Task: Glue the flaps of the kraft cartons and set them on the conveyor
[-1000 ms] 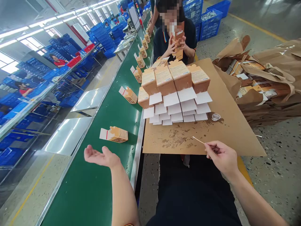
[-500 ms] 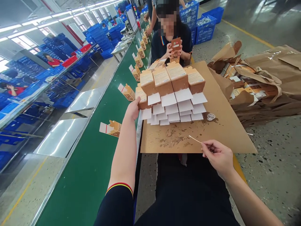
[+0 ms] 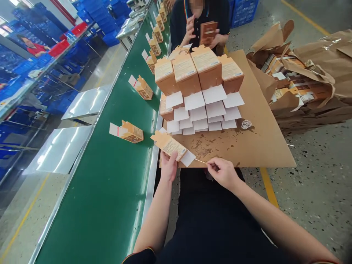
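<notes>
My left hand (image 3: pixel 169 167) grips a small orange-and-brown carton (image 3: pixel 171 146), tilted, its white flap (image 3: pixel 188 158) pointing right. In my right hand (image 3: pixel 224 172), a thin cotton swab (image 3: pixel 202 161) is pinched between the fingertips, its tip at the edge of that flap. Behind them, stacked cartons (image 3: pixel 187 71) with white flaps sticking out toward me stand on a brown cardboard sheet (image 3: pixel 264 146). A small clear round dish (image 3: pixel 246 124) sits right of the stack, among dark wet spots.
On the left runs a green conveyor belt (image 3: pixel 110 187) carrying a row of open cartons (image 3: pixel 133 132). Across the board, a person (image 3: pixel 199 22) holds a brown carton. A large paper bag (image 3: pixel 305 106) of flat cartons lies at the right, with blue crates (image 3: pixel 244 13) behind.
My left hand has drawn a carton from the stack toward me. My right hand has moved left, bringing the swab to its flap. The view has tilted down.
</notes>
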{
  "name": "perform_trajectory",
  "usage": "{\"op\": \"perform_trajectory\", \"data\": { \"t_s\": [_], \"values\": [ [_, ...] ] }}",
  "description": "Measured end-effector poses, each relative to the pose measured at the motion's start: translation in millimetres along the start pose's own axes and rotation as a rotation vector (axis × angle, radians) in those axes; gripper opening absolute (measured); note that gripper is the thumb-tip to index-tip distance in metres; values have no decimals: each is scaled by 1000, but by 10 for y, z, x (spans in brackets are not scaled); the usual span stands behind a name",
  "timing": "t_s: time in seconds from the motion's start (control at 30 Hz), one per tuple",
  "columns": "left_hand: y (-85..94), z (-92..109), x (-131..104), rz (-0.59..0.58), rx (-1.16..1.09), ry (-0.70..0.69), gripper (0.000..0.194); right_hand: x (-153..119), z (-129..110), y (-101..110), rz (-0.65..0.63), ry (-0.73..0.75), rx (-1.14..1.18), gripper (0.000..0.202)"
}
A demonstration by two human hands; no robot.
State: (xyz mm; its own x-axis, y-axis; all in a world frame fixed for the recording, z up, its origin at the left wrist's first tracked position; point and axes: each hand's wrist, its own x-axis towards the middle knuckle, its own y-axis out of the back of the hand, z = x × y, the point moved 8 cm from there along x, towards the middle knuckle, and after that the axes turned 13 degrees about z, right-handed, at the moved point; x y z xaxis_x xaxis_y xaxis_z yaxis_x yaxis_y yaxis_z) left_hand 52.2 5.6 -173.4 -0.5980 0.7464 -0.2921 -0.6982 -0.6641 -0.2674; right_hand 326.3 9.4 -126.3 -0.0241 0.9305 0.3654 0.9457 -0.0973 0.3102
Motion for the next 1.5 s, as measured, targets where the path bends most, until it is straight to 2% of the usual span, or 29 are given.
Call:
{"op": "perform_trajectory", "data": {
  "t_s": [0.13,0.3,0.43,0.63,0.73,0.9,1.0,1.1,1.2,1.33,1.4,1.5],
  "values": [
    [5,-60,47,29,22,-20,83,-84,91,-336,-104,31,-46,22],
    [18,-50,34,39,49,4,89,-189,144,-391,-174,50,-104,23],
    [28,-51,10,36,99,-35,93,-131,174,-259,-94,32,-124,23],
    [44,30,-198,47,341,-336,95,-69,239,82,51,-126,-49,29],
    [33,39,-355,54,477,-417,90,-90,244,270,107,-181,-38,34],
    [29,17,-431,65,576,-363,81,-131,230,453,138,-241,-44,39],
    [-27,-39,-412,17,598,-316,76,-121,197,446,124,-250,-40,40],
    [-17,-45,-358,3,533,-285,79,-86,164,392,99,-246,-21,44],
    [220,156,-183,106,464,-294,79,-55,152,396,105,-230,-5,44],
    [876,746,200,381,337,-392,94,-53,236,472,128,-253,-6,41],
    [1176,999,369,457,314,-442,100,-41,280,491,139,-259,-13,41],
    [1500,1169,519,534,313,-456,93,9,291,453,123,-242,-18,41]
  ]
}}
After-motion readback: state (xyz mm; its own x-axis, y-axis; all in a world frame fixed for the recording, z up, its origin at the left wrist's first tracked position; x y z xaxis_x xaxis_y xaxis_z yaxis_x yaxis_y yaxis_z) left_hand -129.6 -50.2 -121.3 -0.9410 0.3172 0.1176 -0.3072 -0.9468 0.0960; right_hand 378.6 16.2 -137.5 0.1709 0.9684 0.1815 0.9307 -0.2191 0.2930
